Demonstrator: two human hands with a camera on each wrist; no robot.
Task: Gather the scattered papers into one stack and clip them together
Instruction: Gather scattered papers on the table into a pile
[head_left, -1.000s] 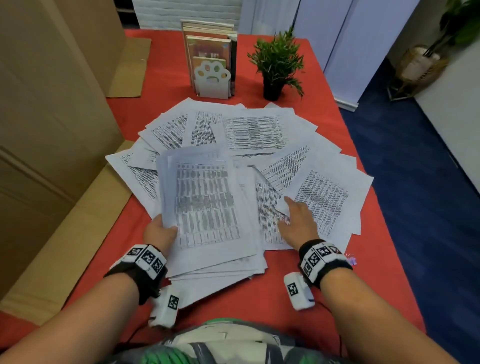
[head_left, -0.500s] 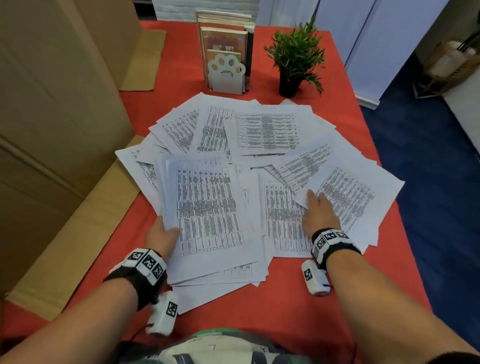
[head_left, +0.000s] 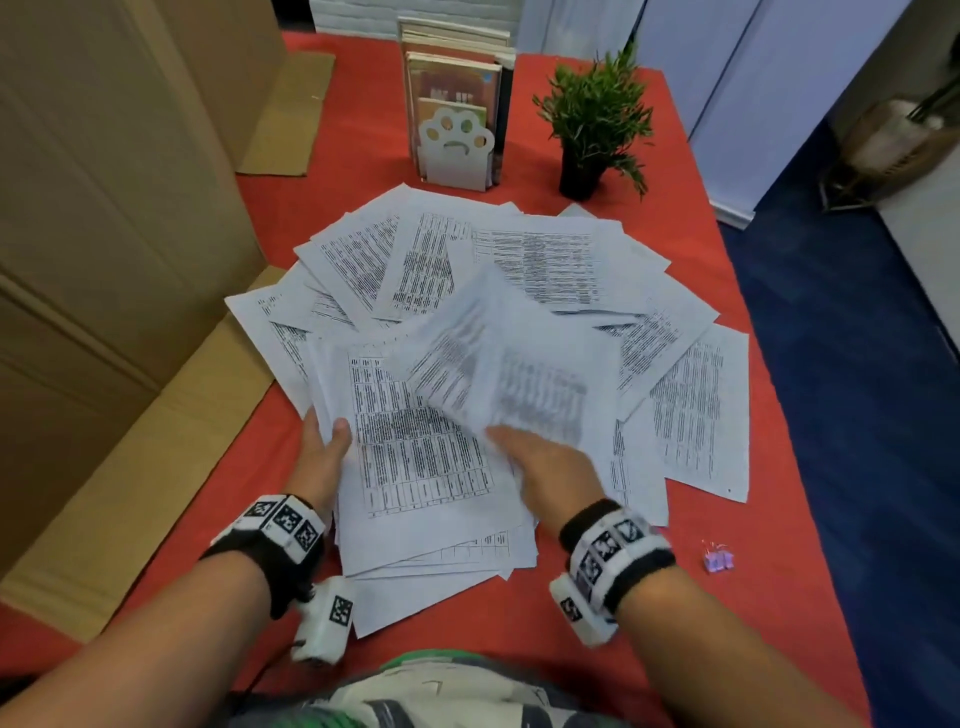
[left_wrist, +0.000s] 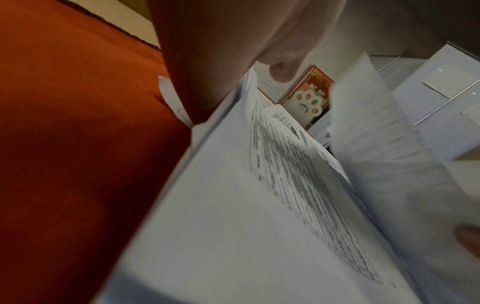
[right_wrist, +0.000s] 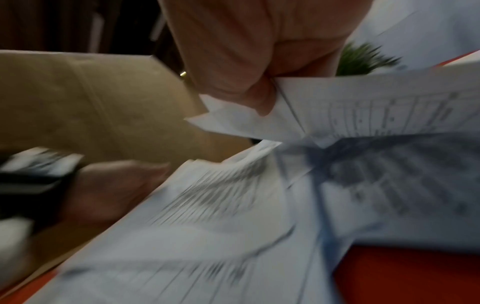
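Printed white papers (head_left: 540, 260) lie fanned over the red table (head_left: 727, 613). A gathered stack (head_left: 415, 467) sits near the front edge. My left hand (head_left: 324, 452) grips that stack's left edge, thumb on top (left_wrist: 281, 72). My right hand (head_left: 540, 457) pinches a few sheets (head_left: 524, 379) and holds them lifted and blurred over the stack; the right wrist view shows the fingers (right_wrist: 259, 98) clamped on the sheets' corner (right_wrist: 337, 109). A small purple binder clip (head_left: 718, 559) lies on the cloth to the right of my right wrist.
A paw-shaped book stand with books (head_left: 457, 140) and a potted plant (head_left: 592, 124) stand at the back of the table. Large cardboard boxes (head_left: 104, 260) line the left side. The table's right edge drops to blue carpet (head_left: 857, 415).
My right hand left the sheets on the right, picked a few up and swung them left over the stack. The left hand kept its hold on the stack's edge.
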